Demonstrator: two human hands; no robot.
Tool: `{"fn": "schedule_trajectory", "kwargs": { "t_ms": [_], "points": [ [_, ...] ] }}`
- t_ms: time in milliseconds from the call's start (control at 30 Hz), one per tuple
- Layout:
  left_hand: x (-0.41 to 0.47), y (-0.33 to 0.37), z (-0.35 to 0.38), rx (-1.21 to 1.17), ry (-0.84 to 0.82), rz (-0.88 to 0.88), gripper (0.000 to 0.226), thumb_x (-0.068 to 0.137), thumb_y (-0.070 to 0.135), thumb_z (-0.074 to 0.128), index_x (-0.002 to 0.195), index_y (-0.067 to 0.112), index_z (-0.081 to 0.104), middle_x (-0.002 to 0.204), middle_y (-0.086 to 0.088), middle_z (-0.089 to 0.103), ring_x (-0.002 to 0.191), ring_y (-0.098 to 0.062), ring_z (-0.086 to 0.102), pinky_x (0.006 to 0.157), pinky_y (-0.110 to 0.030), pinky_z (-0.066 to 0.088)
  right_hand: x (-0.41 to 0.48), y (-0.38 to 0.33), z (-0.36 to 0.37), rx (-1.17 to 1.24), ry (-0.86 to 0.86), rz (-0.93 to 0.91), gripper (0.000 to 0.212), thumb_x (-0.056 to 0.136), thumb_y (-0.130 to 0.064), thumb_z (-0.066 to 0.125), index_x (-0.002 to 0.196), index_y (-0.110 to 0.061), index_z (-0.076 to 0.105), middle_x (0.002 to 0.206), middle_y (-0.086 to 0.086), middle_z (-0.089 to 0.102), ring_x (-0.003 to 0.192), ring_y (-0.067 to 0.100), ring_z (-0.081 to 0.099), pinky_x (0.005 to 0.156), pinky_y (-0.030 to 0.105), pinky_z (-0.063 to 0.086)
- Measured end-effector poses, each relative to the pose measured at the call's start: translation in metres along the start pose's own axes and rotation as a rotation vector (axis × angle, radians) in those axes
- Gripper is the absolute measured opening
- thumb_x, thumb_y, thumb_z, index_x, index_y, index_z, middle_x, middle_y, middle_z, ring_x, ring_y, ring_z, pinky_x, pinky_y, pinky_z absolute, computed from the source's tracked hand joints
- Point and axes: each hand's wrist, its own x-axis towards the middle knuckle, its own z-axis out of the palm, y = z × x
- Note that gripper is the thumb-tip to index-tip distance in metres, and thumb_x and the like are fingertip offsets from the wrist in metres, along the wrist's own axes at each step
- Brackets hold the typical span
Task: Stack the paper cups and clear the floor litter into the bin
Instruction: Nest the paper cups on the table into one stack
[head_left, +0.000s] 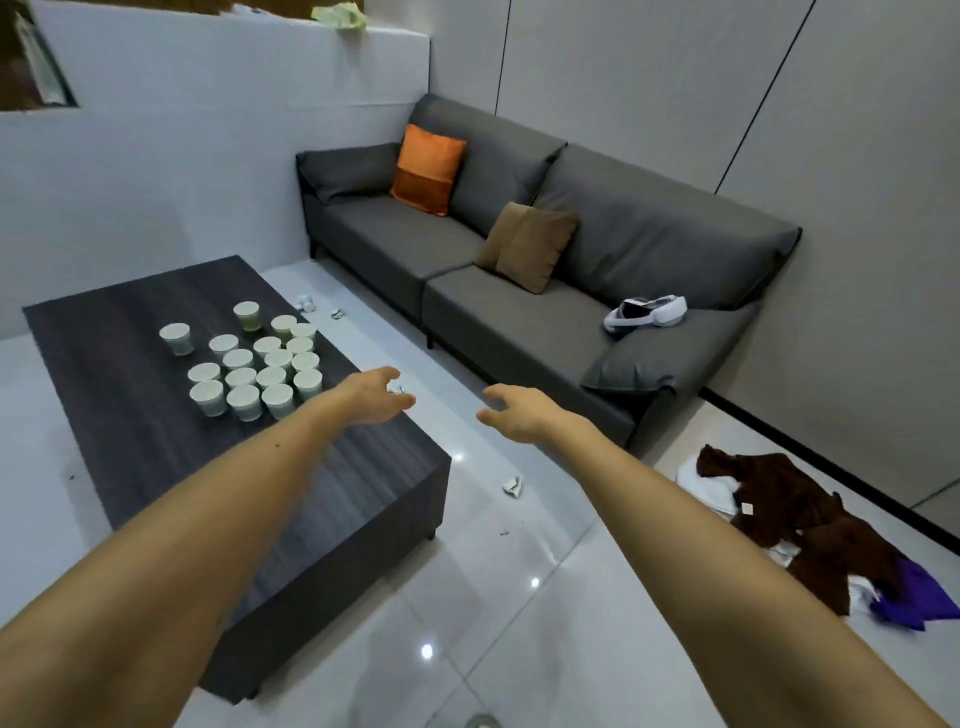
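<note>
Several white paper cups (254, 366) stand upside down in a loose cluster on the dark wooden coffee table (156, 447). Both my arms stretch forward. My left hand (371, 395) hovers over the table's right edge with loosely curled fingers, and a small crumpled scrap (399, 388) shows just past its fingertips; whether it is held I cannot tell. My right hand (511, 413) hangs in the air over the floor, fingers relaxed and empty. Crumpled litter lies on the white tile floor: one piece (513, 486) by the table's near corner, two more pieces (306, 302) at its far corner. No bin is in view.
A grey sofa (519, 322) with an orange cushion (428, 169), a brown cushion (527, 245) and a white headset (647, 313) lines the right wall. A heap of dark red, white and purple cloth (810, 525) lies on the floor at the right.
</note>
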Motion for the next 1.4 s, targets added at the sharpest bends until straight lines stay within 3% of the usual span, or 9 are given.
{"fn": "schedule_trajectory", "kwargs": {
  "t_ms": [267, 600, 733, 867, 1000, 1267, 1400],
  "points": [
    [0.15, 0.029, -0.032, 0.002, 0.031, -0.152, 0.06, 0.091, 0.036, 0.05, 0.142, 0.015, 0.028, 0.138, -0.013, 0.046, 0.127, -0.028, 0.041, 0.099, -0.028, 0.034, 0.172, 0.027, -0.084, -0.076, -0.088, -0.118, 0.053, 0.095, -0.038, 0.041, 0.142, -0.016, 0.029, 0.15, 0.006, 0.031, 0.134, 0.025, 0.035, 0.109, 0.036, 0.031],
    [0.31, -0.035, -0.088, -0.006, 0.16, -0.442, 0.053, 0.092, 0.033, 0.048, 0.138, 0.011, 0.033, 0.139, -0.016, 0.045, 0.125, -0.032, 0.042, 0.097, -0.032, 0.035, 0.397, -0.051, -0.126, -0.241, -0.241, -0.418, 0.05, 0.096, -0.036, 0.04, 0.14, -0.017, 0.032, 0.148, 0.008, 0.035, 0.133, 0.027, 0.037, 0.109, 0.037, 0.031],
    [0.33, -0.054, -0.109, -0.114, 0.187, -0.572, 0.055, 0.091, 0.033, 0.048, 0.139, 0.013, 0.032, 0.139, -0.014, 0.045, 0.126, -0.032, 0.042, 0.099, -0.033, 0.035, 0.452, -0.092, -0.135, -0.346, -0.343, -0.549, 0.049, 0.096, -0.036, 0.039, 0.14, -0.017, 0.032, 0.147, 0.008, 0.036, 0.132, 0.028, 0.036, 0.107, 0.037, 0.031],
    [0.338, -0.084, -0.126, -0.242, 0.261, -0.708, 0.046, 0.088, 0.039, 0.049, 0.129, 0.019, 0.044, 0.132, -0.01, 0.052, 0.117, -0.029, 0.049, 0.095, -0.035, 0.039, 0.501, -0.145, -0.14, -0.392, -0.412, -0.69, 0.045, 0.096, -0.034, 0.04, 0.137, -0.016, 0.038, 0.144, 0.009, 0.04, 0.13, 0.028, 0.039, 0.105, 0.034, 0.033],
    [0.342, -0.098, -0.127, -0.394, 0.296, -0.844, 0.046, 0.091, 0.032, 0.048, 0.133, 0.017, 0.042, 0.136, -0.006, 0.046, 0.123, -0.026, 0.045, 0.098, -0.031, 0.035, 0.544, -0.183, -0.121, -0.437, -0.504, -0.801, 0.044, 0.094, -0.035, 0.042, 0.135, -0.019, 0.041, 0.141, 0.009, 0.044, 0.126, 0.027, 0.043, 0.102, 0.033, 0.036],
    [0.388, -0.119, -0.105, -0.586, 0.416, -1.077, 0.049, 0.09, 0.036, 0.049, 0.134, 0.019, 0.041, 0.14, -0.002, 0.043, 0.127, -0.021, 0.042, 0.106, -0.033, 0.033, 0.64, -0.222, -0.088, -0.621, -0.683, -1.063, 0.045, 0.092, -0.039, 0.042, 0.134, -0.021, 0.041, 0.135, 0.007, 0.05, 0.115, 0.027, 0.053, 0.1, 0.037, 0.042],
    [0.418, -0.112, -0.084, -0.656, 0.441, -1.171, 0.05, 0.088, 0.04, 0.049, 0.134, 0.021, 0.041, 0.14, -0.004, 0.044, 0.126, -0.023, 0.043, 0.106, -0.034, 0.034, 0.676, -0.228, -0.084, -0.684, -0.741, -1.152, 0.045, 0.094, -0.037, 0.041, 0.135, -0.019, 0.04, 0.138, 0.01, 0.047, 0.12, 0.028, 0.048, 0.101, 0.036, 0.041]
  ]
}}
